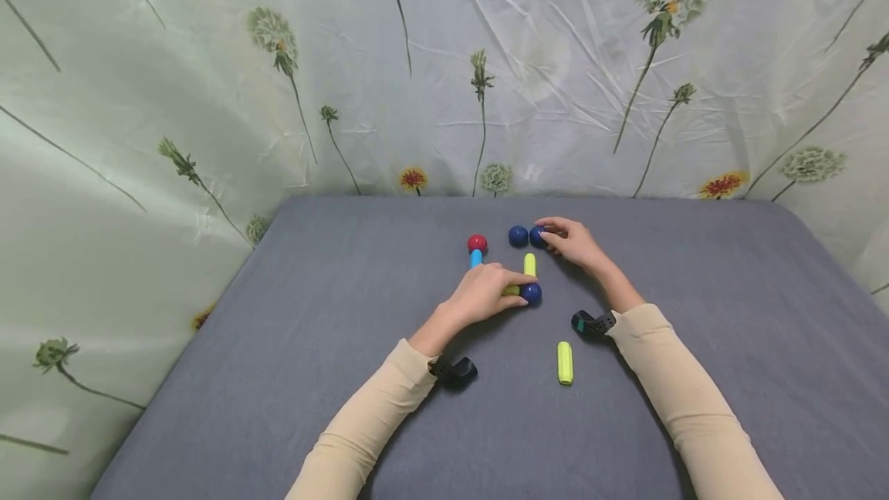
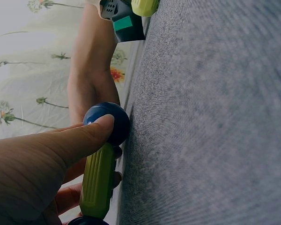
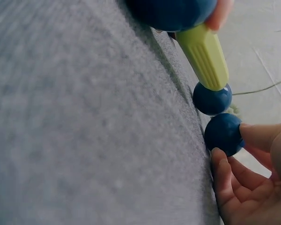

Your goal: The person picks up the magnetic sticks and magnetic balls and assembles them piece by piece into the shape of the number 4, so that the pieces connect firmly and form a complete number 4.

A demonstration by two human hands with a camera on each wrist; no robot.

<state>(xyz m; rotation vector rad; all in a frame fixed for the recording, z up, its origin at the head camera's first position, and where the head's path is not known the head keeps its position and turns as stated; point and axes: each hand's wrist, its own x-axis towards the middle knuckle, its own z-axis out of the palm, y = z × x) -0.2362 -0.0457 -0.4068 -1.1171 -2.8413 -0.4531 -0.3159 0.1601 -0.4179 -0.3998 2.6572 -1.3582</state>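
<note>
My left hand (image 1: 486, 292) pinches a dark blue ball (image 1: 531, 294), its thumb on the ball in the left wrist view. A ribbed yellow-green rod (image 2: 97, 183) extends from that ball beneath the hand, with a dark ball (image 2: 88, 221) at its other end. Farther back, my right hand (image 1: 571, 241) holds another blue ball (image 3: 224, 134) between thumb and fingers. Close beside it sits a third blue ball (image 1: 518, 236). A second yellow-green rod (image 1: 530, 265) lies between the left hand's ball and the back pair. A light blue rod (image 1: 475, 258) meets a red ball (image 1: 477, 243), its near end hidden by the left hand.
One loose yellow-green rod (image 1: 566, 363) lies on the grey cloth-covered table (image 1: 312, 361), between the forearms. Behind the table's back edge hangs a pale curtain (image 1: 556, 60) with printed flowers. Each wrist wears a black band.
</note>
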